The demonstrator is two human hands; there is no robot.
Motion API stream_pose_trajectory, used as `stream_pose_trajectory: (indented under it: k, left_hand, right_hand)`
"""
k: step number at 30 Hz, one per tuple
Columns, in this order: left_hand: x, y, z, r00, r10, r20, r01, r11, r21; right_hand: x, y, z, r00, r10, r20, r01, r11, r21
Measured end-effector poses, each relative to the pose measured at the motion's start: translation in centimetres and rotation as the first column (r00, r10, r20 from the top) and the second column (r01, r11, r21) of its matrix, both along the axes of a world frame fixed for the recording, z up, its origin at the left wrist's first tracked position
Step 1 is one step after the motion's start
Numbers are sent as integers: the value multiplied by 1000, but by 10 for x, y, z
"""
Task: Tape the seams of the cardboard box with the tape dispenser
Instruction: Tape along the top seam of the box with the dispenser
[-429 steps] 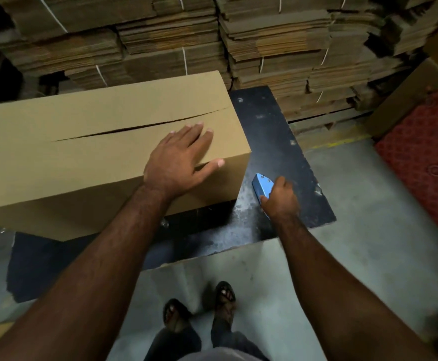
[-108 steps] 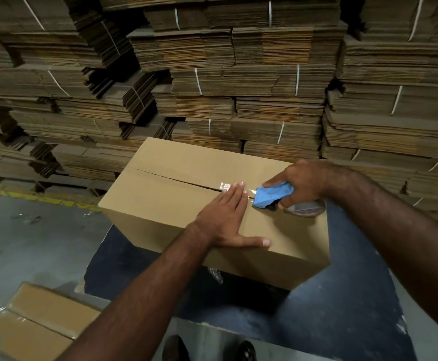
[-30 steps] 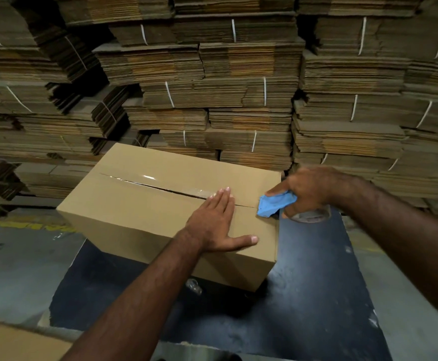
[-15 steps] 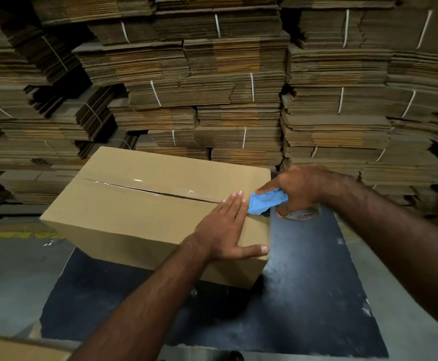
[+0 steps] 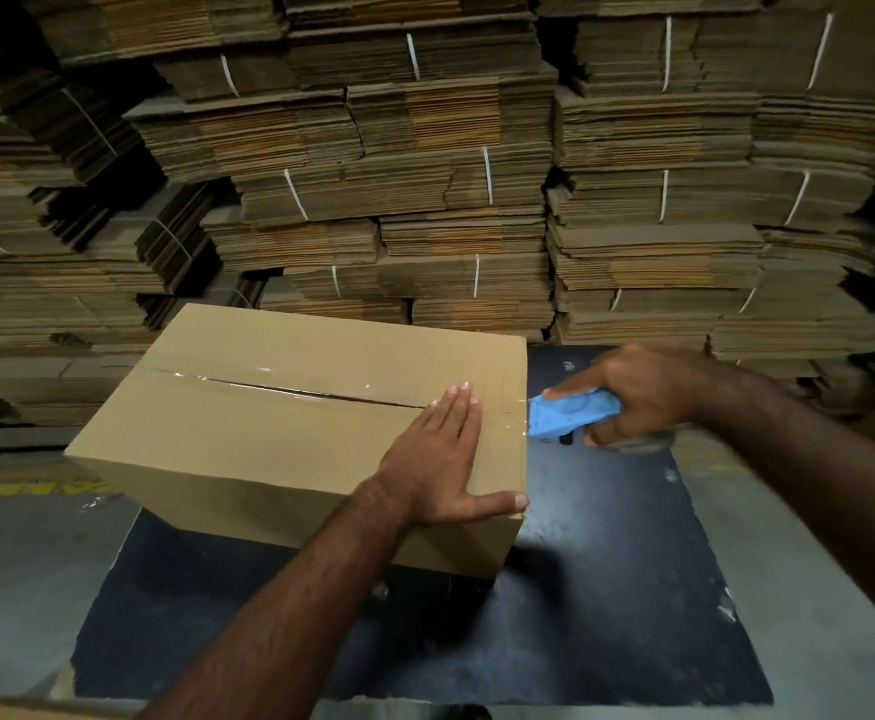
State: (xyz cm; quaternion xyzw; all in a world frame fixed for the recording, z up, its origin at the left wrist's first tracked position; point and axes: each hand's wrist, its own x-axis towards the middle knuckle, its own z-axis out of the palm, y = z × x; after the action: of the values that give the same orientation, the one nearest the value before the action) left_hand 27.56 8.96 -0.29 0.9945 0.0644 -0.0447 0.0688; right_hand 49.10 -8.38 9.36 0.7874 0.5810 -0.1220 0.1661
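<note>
Your left hand lies flat on the top of the box, near its right end. The fingers are straight and together, pointing away from you, with their tips just short of the seam. The thumb is spread wide and reaches to the near right corner of the top face. This hand grips nothing; it presses on the cardboard.

Your right hand holds the dispenser, a blue tool. The fingers curl round its body and the index finger lies straight along its upper edge. The dispenser is off the box, just beside the right end face, with its front edge at the top right corner. The tape roll below the hand is blurred.

The box stands on a black board, which lies on a grey floor. Its long side runs from left to right. The seam runs the length of the top face. A strip of clear tape covers the seam; glare marks it at the left end and at the right end. Whether the tape reaches down the right end face cannot be told.

Stacks of flat cardboard, bundled with white straps, fill the view behind the box.
</note>
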Motion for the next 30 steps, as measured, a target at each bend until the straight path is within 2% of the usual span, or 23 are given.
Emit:
stream_pose_trajectory:
  k: [4,6,9,13,15,18,22,23,26,30]
  left_hand:
    - [18,-16,2,990,-131,53,132,991,-8]
    - [29,-24,0,990,-128,58,130,991,-25]
    - [36,-30,-4,998,-29,50,29,1000,-7]
    - [29,-42,-6,952,305,36,-304,952,-21]
    - [27,-48,-6,937,348,33,-347,938,-16]
    - [29,-47,-7,970,240,25,-240,971,-9]
    - [34,-44,-3,995,-45,92,50,997,-53]
    - [36,-44,-3,993,-70,100,76,995,-59]
    - [37,-41,-6,995,1,95,4,998,-56]
    - [37,-41,-7,997,6,76,-3,999,-39]
  right_hand:
    - [4,-3,-12,998,-34,-54,35,999,14]
    - [5,-3,-14,998,-39,-54,40,999,21]
    - [5,-5,-18,999,-39,-33,41,998,52]
    - [7,-17,-31,995,-70,-73,78,991,112]
    - [6,-20,-34,992,-84,-93,95,987,127]
    - [6,-22,-38,991,-84,-104,99,983,153]
    - [11,-19,-41,991,-68,-113,86,982,169]
    - [12,-20,-42,990,-66,-121,88,980,180]
    - [12,-31,-46,986,-71,-152,107,963,245]
    - [11,-63,-56,965,-106,-240,177,938,298]
